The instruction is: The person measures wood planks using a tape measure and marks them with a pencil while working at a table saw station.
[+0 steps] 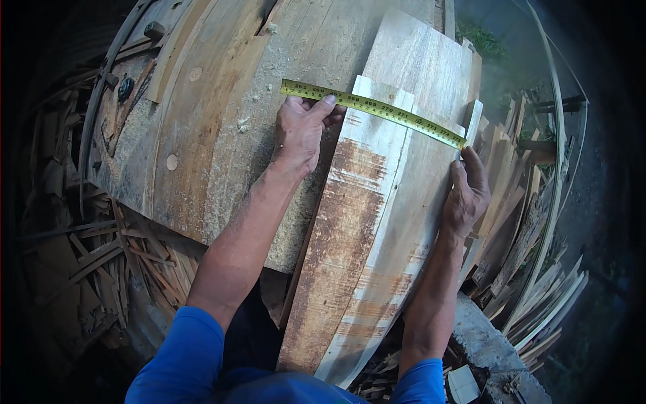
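A yellow measuring tape (387,111) with black markings lies stretched across a wide wooden board (377,222). My left hand (303,131) pinches the tape between thumb and fingers, just past the board's left edge, and a short length sticks out beyond it to the left. At the board's right edge, my right hand (470,195) has its fingers closed at the other end of the tape. The board is made of joined planks, pale in places and rough brown along its left side. It points toward my body. No tape case shows.
Under the board is a large wooden work surface (222,121) strewn with sawdust. A smoother plank (420,60) lies beyond the tape. Tools and a dark coil (126,89) sit at the far left. Scrap wood is heaped on the left (101,262) and right (545,316), beside a concrete block (494,350).
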The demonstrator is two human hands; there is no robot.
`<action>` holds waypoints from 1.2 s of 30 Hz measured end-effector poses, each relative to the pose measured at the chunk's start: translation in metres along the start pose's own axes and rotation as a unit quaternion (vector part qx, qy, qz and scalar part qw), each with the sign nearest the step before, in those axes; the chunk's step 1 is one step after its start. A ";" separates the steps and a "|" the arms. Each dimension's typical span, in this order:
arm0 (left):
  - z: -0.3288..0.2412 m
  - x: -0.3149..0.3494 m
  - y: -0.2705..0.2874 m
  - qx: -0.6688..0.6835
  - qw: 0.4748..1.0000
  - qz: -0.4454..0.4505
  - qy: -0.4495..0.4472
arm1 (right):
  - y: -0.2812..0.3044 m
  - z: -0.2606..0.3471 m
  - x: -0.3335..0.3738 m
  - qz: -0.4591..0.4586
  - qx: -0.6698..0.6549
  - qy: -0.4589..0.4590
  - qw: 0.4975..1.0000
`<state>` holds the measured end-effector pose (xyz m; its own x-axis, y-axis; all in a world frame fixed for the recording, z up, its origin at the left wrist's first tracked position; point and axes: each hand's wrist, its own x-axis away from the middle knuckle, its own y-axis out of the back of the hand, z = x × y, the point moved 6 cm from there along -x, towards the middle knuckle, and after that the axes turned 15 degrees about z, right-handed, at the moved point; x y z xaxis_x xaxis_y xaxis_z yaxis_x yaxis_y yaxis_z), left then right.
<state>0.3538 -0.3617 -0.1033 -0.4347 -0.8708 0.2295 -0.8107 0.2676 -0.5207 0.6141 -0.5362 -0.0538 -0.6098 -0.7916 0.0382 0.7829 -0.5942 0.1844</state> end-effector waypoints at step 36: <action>-0.005 -0.004 0.012 -0.033 0.998 0.031 -0.032 | 0.000 -0.005 0.002 0.025 0.084 0.070 0.994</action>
<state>0.3439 -0.3534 -0.1065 -0.4614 -0.8754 0.1442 -0.8075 0.3471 -0.4769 0.6129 -0.5386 -0.0587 -0.5377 -0.8390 -0.0835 0.7731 -0.5301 0.3484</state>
